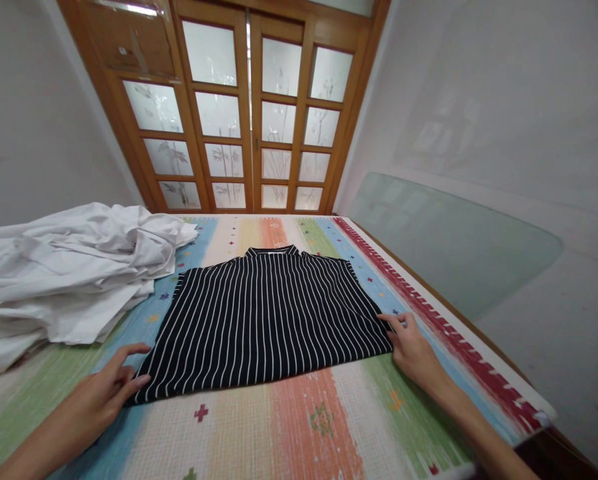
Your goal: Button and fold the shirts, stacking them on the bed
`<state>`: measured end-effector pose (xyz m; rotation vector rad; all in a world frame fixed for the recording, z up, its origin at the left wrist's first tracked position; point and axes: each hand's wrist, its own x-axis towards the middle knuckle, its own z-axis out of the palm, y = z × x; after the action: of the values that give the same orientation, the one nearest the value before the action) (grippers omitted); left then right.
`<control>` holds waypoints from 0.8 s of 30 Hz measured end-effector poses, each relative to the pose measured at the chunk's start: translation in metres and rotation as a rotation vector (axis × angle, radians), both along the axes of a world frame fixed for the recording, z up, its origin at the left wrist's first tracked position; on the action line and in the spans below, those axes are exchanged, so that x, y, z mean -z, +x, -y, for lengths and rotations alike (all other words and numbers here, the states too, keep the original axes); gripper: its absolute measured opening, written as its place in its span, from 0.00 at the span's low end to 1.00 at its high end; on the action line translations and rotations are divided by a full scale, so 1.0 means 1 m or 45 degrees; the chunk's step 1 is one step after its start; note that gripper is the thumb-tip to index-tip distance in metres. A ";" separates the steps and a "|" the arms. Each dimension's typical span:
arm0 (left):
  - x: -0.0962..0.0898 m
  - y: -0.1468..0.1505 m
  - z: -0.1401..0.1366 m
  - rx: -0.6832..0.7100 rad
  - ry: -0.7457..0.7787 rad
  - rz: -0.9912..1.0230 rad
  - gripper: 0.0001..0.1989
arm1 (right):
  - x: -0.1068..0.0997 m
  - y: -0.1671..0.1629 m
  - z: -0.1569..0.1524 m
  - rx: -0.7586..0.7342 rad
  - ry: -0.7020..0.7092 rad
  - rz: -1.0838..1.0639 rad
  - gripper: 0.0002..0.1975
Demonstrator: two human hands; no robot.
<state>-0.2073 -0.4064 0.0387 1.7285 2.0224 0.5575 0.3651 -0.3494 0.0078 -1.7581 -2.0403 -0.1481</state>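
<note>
A black shirt (269,313) with thin white stripes lies flat and folded, its collar at the far side and its wide edge towards me. My left hand (111,383) is at the near left corner, thumb over the fabric and forefinger stretched along the side; the corner appears pinched, with the other fingers partly hidden. At the near right corner, my right hand (407,343) has its thumb and fingers closed on the cloth, the forefinger reaching over the side edge.
Crumpled white cloth (73,267) is heaped at the left. Beneath everything spreads a colourful striped cover (229,433) with small motifs. A pale green rounded panel (453,233) stands against the right wall. Wooden doors (249,113) with frosted panes are beyond the far edge.
</note>
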 end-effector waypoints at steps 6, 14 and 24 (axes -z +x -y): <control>-0.042 0.018 -0.009 0.092 0.116 -0.188 0.26 | -0.023 -0.022 -0.010 -0.013 0.131 0.262 0.15; -0.027 0.133 -0.049 0.516 0.640 -0.323 0.21 | -0.047 -0.146 -0.015 -0.536 0.072 0.190 0.20; 0.037 0.132 -0.052 0.794 0.584 -0.568 0.30 | -0.010 -0.145 -0.025 -0.754 -0.265 0.144 0.31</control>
<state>-0.0749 -0.3548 0.0016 2.8141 1.5180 0.4685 0.2201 -0.3241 0.0180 -1.1948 -2.6420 0.1556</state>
